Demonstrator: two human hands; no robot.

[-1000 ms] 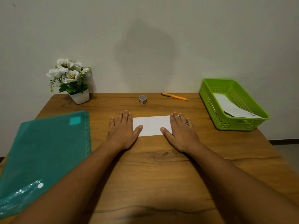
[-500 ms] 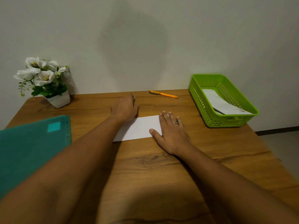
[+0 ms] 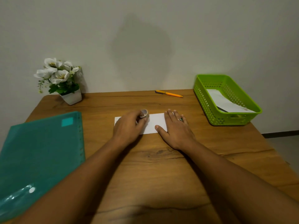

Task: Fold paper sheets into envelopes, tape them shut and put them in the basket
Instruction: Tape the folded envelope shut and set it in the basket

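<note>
Paper (image 3: 156, 124) lies under left hand (image 3: 127, 126), apparently gripping tape (image 3: 144, 113).

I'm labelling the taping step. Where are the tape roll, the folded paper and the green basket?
tape roll (image 3: 144, 113): head view, on its round upper face.
folded paper (image 3: 156, 122): head view, on its bare white middle.
green basket (image 3: 226, 119): head view, on its perforated near wall.
</note>
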